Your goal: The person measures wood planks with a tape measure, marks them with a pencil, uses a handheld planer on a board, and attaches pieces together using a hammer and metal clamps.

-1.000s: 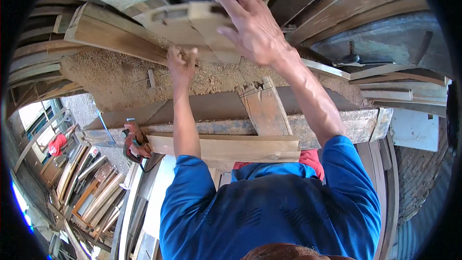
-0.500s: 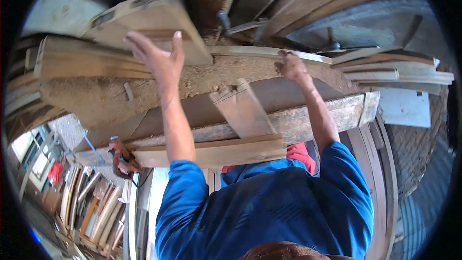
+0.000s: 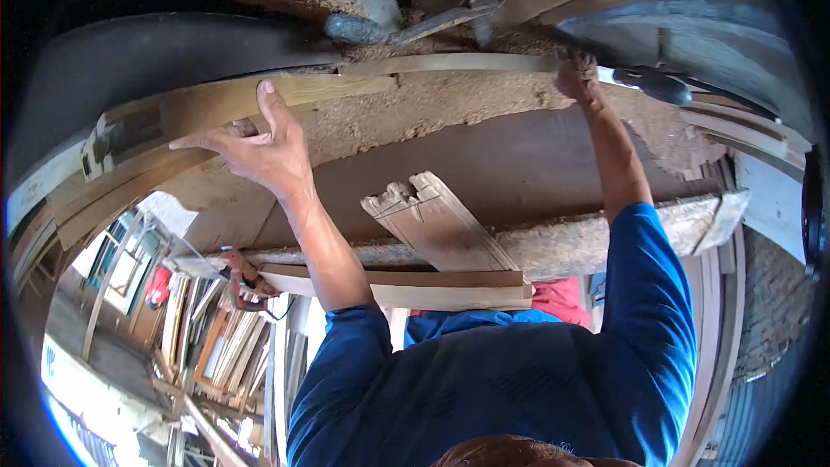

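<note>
My left hand (image 3: 264,151) is spread wide, thumb up and fingers pointing left, in front of a pale wooden board (image 3: 337,86) at the bench's far left. Nothing sits in its grasp, and whether the thumb touches the board is unclear. Farther right, my right hand (image 3: 577,78) is closed around a long thin wooden strip (image 3: 467,62) near its right end; the strip looks smeared by motion. Between my arms lies a board with a notched end and dark marked lines (image 3: 437,220). A narrow plank (image 3: 415,291) rests crosswise close to my body.
Sawdust (image 3: 432,104) covers the far part of the bench, whose front beam (image 3: 571,238) runs across. An orange-red power tool (image 3: 245,281) sits at the left. Dark tool handles (image 3: 653,84) lie beyond my right hand. Stacked timber (image 3: 225,346) stands on the lower left.
The tall board by my left hand has gone from leaning upright to low along the bench's far side. My right hand has shifted right along with the strip. The view has tilted.
</note>
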{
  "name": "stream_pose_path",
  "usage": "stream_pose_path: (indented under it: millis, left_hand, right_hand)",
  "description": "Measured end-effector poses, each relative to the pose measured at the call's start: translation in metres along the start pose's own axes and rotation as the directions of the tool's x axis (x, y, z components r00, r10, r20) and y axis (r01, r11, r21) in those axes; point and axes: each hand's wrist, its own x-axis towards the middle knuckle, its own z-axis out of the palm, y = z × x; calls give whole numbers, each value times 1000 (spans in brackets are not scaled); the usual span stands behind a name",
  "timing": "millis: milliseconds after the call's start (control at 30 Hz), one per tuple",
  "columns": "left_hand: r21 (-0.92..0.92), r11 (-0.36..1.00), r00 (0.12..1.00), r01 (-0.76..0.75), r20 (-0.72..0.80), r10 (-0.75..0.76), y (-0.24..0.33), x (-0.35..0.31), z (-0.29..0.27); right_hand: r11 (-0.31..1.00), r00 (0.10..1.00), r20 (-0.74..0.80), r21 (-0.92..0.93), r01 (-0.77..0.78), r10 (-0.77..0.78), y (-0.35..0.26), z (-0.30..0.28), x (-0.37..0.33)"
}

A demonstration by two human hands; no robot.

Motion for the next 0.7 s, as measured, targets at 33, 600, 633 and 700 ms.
stream_pose_path:
  millis: [33, 600, 633, 700]
  left_hand:
    - [47, 998, 999, 38, 15, -38, 4, -3, 0]
    - [37, 998, 998, 52, 15, -53, 19, -6, -6]
    - [30, 998, 998, 57, 0, -57, 16, -5, -12]
    - [179, 982, 998, -56, -31, 63, 4, -7, -13]
  right_hand:
    - [1000, 998, -52, 3, 25, -25, 10, 18, 2]
    - [988, 949, 307, 155, 23, -71, -15, -41, -36]
    - [987, 976, 190, 139, 82, -108, -21, -52, -44]
    - [985, 988, 57, 109, 134, -141, -23, -72, -59]
